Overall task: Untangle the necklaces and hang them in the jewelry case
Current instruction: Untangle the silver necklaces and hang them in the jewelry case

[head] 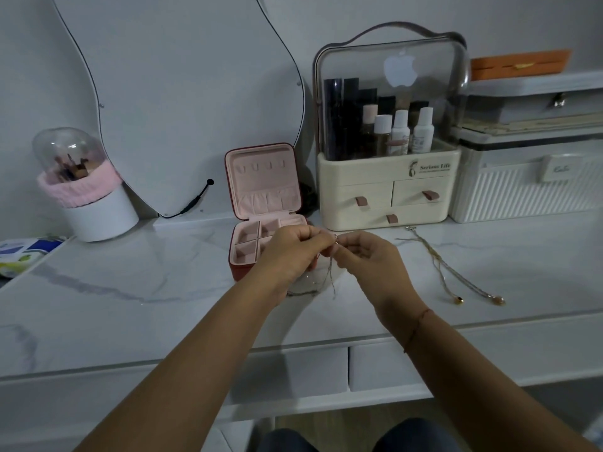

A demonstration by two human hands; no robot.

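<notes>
**Both hands on one chain, case open and waiting**

Here we are at the dressing table, and both hands meet just in front of the open jewelry case [261,177]. The left hand [293,252] pinches the top of a thin necklace [329,275], and the right hand [368,259] pinches it just beside, fingertips nearly touching. A grip that close looks meant for working a clasp or a knot, though the detail is too fine to make out. The rest of the chain drops from the fingers and trails onto the marble tabletop [130,288], so its own weight pulls the strands straight.

Behind the hands the case's lid stands upright, its row of hooks [268,165] bare and facing the person. I'd judge nothing is hung yet. Off to the right, well apart from the hands, the other necklaces [447,272] lie stretched out on the table. Their pendants point toward the near edge, in front of the cream cosmetics organizer [385,190]. Next up, I'd say, is a short lift to a hook, and snagging is the risk.
</notes>
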